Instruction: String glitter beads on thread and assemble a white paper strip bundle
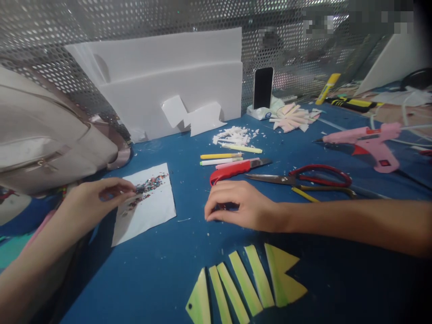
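My left hand (101, 198) is at the left edge of a pile of multicoloured glitter flakes (150, 185). Its thumb and fingertips are pinched together on some of them. The flakes lie across a white sheet of paper (157, 211). My right hand (241, 204) rests on the blue table, fingers curled and the thumb against the fingertips; anything between them is hidden. Just behind it lies a red-handled craft knife (232, 171). Nearer to me, separate yellow-green pieces form a fish: a head (200, 299) with a black eye, several strips (245, 281) and a forked tail (283, 276).
Red-handled scissors (280, 178) and a pink glue gun (374, 139) lie to the right. Felt pens (221, 156) and white scraps (234, 135) lie behind the knife. A phone (263, 87) stands at the back, beside white boards (175, 58). A pale bag (50, 130) stands left.
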Action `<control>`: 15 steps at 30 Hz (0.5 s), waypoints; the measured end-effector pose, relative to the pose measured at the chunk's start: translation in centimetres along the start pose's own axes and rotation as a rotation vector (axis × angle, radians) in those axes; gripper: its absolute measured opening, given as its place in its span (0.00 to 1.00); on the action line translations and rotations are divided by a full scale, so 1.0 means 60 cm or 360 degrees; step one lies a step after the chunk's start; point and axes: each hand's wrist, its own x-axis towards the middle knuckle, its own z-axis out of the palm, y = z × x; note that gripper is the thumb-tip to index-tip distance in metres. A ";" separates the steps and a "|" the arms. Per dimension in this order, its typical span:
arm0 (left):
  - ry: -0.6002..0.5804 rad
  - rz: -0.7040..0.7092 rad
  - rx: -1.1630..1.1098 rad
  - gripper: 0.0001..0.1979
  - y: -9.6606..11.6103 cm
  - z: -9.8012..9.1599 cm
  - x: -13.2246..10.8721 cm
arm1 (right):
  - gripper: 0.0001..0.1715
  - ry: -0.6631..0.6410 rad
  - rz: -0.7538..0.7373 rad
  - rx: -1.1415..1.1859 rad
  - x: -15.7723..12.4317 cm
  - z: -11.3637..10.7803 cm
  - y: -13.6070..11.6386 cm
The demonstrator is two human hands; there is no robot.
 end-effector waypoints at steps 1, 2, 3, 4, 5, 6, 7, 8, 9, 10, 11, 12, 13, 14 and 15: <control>-0.0078 -0.0037 0.0023 0.05 -0.008 0.000 0.004 | 0.04 -0.0003 -0.0001 -0.0001 0.000 0.000 0.000; -0.0146 -0.0067 0.0044 0.05 -0.015 0.001 0.008 | 0.03 -0.0001 -0.0003 -0.0001 0.000 0.000 0.000; -0.0188 -0.0083 0.0057 0.06 -0.020 0.003 0.010 | 0.03 0.0002 -0.0005 0.0000 0.000 0.001 0.000; -0.0227 -0.0097 0.0075 0.07 -0.024 0.006 0.012 | 0.04 0.0002 -0.0002 0.0000 0.000 0.001 0.000; -0.0258 -0.0106 0.0092 0.08 -0.027 0.008 0.013 | 0.04 0.0002 0.0001 0.0001 0.001 0.001 0.000; -0.0280 -0.0110 0.0104 0.10 -0.028 0.010 0.014 | 0.04 0.0000 0.0003 0.0005 0.001 0.001 0.000; -0.0297 -0.0109 0.0113 0.11 -0.028 0.012 0.013 | 0.04 0.0000 0.0003 0.0007 0.001 0.001 0.000; -0.0308 -0.0105 0.0117 0.11 -0.027 0.013 0.013 | 0.04 -0.0005 0.0005 0.0008 0.001 0.001 0.000; -0.0318 -0.0098 0.0116 0.12 -0.025 0.014 0.012 | 0.04 -0.0007 0.0005 0.0008 0.001 0.001 0.000; -0.0328 -0.0087 0.0113 0.12 -0.023 0.015 0.010 | 0.04 -0.0006 0.0003 0.0007 0.001 0.001 -0.001; -0.0334 -0.0074 0.0109 0.13 -0.020 0.015 0.008 | 0.04 -0.0005 0.0001 0.0005 0.001 0.001 -0.001; -0.0338 -0.0060 0.0104 0.13 -0.018 0.015 0.007 | 0.04 -0.0005 0.0002 0.0001 0.000 0.001 -0.001; -0.0338 -0.0045 0.0097 0.13 -0.016 0.016 0.005 | 0.04 -0.0005 0.0002 -0.0002 0.000 0.001 -0.001; -0.0338 -0.0032 0.0089 0.13 -0.014 0.017 0.004 | 0.04 -0.0006 0.0001 -0.0002 -0.001 0.001 -0.001; -0.0335 -0.0019 0.0081 0.13 -0.013 0.018 0.003 | 0.03 -0.0003 -0.0001 -0.0001 -0.001 0.001 -0.001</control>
